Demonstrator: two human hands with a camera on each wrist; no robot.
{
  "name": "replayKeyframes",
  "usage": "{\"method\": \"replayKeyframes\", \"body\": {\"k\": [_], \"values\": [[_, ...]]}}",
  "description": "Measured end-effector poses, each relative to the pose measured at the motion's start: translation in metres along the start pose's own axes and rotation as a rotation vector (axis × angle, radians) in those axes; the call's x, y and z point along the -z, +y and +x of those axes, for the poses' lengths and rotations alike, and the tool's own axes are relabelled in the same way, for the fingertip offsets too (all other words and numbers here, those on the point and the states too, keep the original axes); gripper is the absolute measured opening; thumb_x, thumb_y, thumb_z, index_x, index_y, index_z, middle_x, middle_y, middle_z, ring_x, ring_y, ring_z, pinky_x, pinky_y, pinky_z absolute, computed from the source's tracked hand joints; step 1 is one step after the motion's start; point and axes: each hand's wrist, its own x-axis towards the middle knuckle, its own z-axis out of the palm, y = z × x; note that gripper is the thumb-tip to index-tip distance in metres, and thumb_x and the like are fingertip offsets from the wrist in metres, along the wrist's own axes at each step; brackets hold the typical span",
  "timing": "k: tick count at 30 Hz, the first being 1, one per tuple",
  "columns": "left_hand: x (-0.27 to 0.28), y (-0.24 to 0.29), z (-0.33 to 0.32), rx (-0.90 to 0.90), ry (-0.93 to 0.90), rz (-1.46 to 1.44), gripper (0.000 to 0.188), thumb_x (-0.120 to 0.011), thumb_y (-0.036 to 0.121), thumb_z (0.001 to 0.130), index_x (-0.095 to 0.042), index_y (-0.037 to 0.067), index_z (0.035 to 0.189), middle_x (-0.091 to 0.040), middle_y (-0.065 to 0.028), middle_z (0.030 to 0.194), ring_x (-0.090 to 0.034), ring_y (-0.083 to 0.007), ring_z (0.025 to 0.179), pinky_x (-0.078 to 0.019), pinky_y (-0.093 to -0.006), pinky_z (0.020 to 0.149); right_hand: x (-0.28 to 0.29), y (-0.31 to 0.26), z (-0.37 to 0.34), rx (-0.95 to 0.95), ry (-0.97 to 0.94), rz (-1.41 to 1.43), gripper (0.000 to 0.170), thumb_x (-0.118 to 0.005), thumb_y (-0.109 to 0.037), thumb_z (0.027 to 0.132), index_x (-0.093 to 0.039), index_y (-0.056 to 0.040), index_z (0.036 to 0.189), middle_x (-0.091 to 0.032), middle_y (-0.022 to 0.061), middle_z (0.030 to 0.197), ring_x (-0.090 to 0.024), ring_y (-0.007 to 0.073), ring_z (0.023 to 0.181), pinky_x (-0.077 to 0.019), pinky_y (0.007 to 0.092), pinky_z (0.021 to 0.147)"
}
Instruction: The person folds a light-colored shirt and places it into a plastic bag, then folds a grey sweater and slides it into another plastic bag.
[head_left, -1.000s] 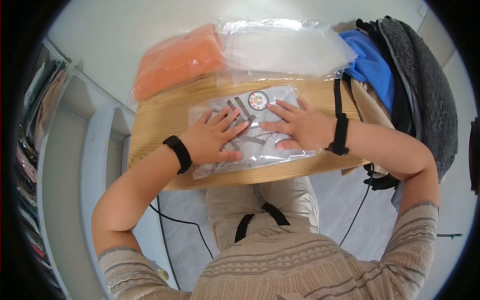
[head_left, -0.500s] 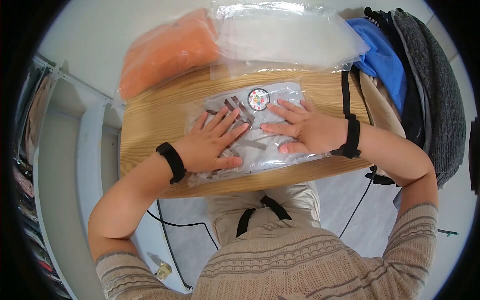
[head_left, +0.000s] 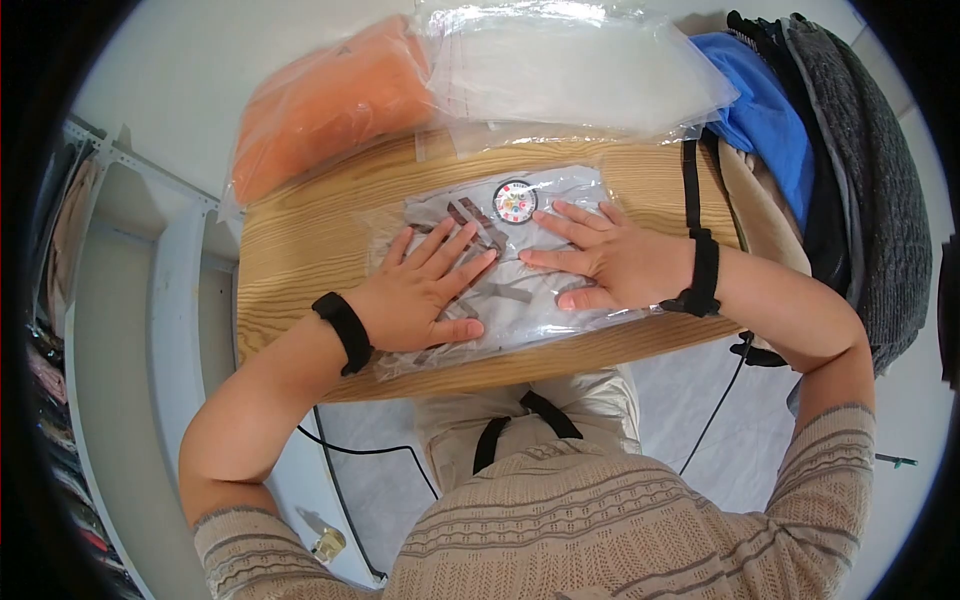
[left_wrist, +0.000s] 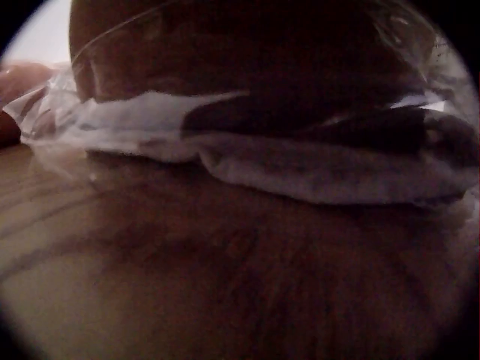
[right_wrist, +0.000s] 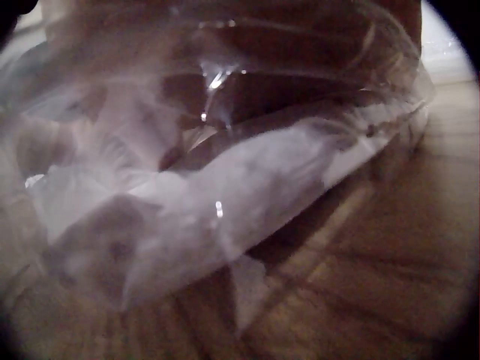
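A folded light grey garment (head_left: 570, 185) lies in a clear plastic bag (head_left: 388, 368) on the wooden table. Dark strips and a round colourful badge (head_left: 515, 202) show on its front. My left hand (head_left: 420, 290) rests flat on the bag's left half, fingers spread. On the right half lies my right hand (head_left: 620, 260), also spread, its fingertips just below the badge. The left wrist view shows the garment's folded edge (left_wrist: 300, 172) under the plastic. In the right wrist view the pale cloth (right_wrist: 255, 180) shows through shiny, puffed-up film.
An orange item in a plastic bag (head_left: 340, 105) sits at the table's back left. Beside it lies a stack of clear plastic bags (head_left: 580, 80). Piled clothes, including a blue one (head_left: 765, 130) and a dark grey one (head_left: 870, 180), hang at the right. Shelving (head_left: 180, 280) stands left.
The head view has shifted, so the table sits a little lower. Both hands stay flat on the bagged garment in nearly the same places.
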Motion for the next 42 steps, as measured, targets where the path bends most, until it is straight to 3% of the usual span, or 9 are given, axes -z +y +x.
{"method": "replayKeyframes", "body": {"k": [8,10,12,14,15,18,29,42], "values": [[0.002,0.004,-0.001,0.006,-0.021,0.027,0.081,-0.040,0.063,0.087,-0.017,0.014,0.147,-0.004,-0.0196,0.153,-0.004,-0.0368,0.141,-0.0068,-0.0572,0.109,0.009,0.012,0.004,0.025,-0.046,-0.006,0.063,-0.043,-0.056,0.090,-0.029,-0.0269,0.144,-0.014,0.0168,0.152,-0.009,0.0366,0.141,-0.0115,0.0603,0.108],[0.006,0.001,0.000,0.016,-0.025,0.020,0.081,-0.040,0.063,0.088,-0.017,0.014,0.147,-0.005,-0.0196,0.153,-0.004,-0.0365,0.141,-0.0073,-0.0576,0.109,0.026,0.027,0.008,0.143,-0.112,0.254,0.065,-0.046,-0.054,0.089,-0.030,-0.0231,0.144,-0.016,0.0176,0.151,-0.009,0.0342,0.141,-0.0115,0.0565,0.110],[0.013,-0.004,0.003,-0.012,-0.089,-0.060,0.078,-0.040,0.062,0.088,-0.018,0.015,0.147,-0.007,-0.0200,0.152,-0.006,-0.0363,0.141,-0.0092,-0.0558,0.110,0.038,0.028,0.006,0.129,-0.121,0.188,0.068,-0.049,-0.056,0.087,-0.033,-0.0206,0.143,-0.017,0.0176,0.151,-0.011,0.0319,0.141,-0.0112,0.0534,0.111],[0.021,-0.009,0.004,-0.040,0.017,-0.037,0.077,-0.040,0.062,0.088,-0.020,0.016,0.147,-0.009,-0.0200,0.152,-0.007,-0.0364,0.141,-0.0104,-0.0544,0.110,0.047,0.020,0.007,0.140,-0.108,-0.214,0.068,-0.047,-0.059,0.087,-0.034,-0.0224,0.142,-0.017,0.0157,0.152,-0.014,0.0317,0.141,-0.0121,0.0537,0.111],[0.025,-0.010,0.004,-0.079,0.109,-0.020,0.076,-0.040,0.061,0.088,-0.021,0.017,0.146,-0.010,-0.0200,0.152,-0.009,-0.0364,0.140,-0.0115,-0.0531,0.111,0.047,0.020,0.009,0.142,-0.106,-0.219,0.068,-0.047,-0.059,0.087,-0.034,-0.0224,0.142,-0.017,0.0157,0.152,-0.014,0.0317,0.141,-0.0121,0.0537,0.111],[0.031,-0.009,0.006,-0.064,0.077,0.122,0.075,-0.040,0.062,0.088,-0.024,0.017,0.146,-0.012,-0.0197,0.152,-0.011,-0.0365,0.140,-0.0119,-0.0508,0.111,0.042,0.026,0.018,0.193,-0.099,-0.284,0.067,-0.045,-0.061,0.087,-0.035,-0.0244,0.142,-0.018,0.0134,0.152,-0.014,0.0314,0.141,-0.0134,0.0535,0.111],[0.015,-0.027,0.018,-0.020,-0.028,0.039,0.077,-0.041,0.061,0.088,-0.018,0.017,0.147,-0.006,-0.0182,0.153,-0.004,-0.0352,0.142,-0.0079,-0.0538,0.111,0.029,0.040,0.024,0.169,-0.173,-0.058,0.067,-0.041,-0.062,0.088,-0.029,-0.0267,0.144,-0.008,0.0094,0.154,-0.003,0.0298,0.143,-0.0060,0.0578,0.110],[0.011,-0.026,0.022,0.018,-0.011,-0.010,0.079,-0.049,0.057,0.086,-0.018,0.017,0.148,-0.006,-0.0178,0.153,-0.002,-0.0347,0.142,-0.0062,-0.0541,0.111,0.025,0.037,0.022,0.154,-0.121,-0.038,0.069,-0.046,-0.061,0.086,-0.031,-0.0253,0.143,-0.010,0.0102,0.154,-0.006,0.0310,0.142,-0.0075,0.0579,0.109]]}}
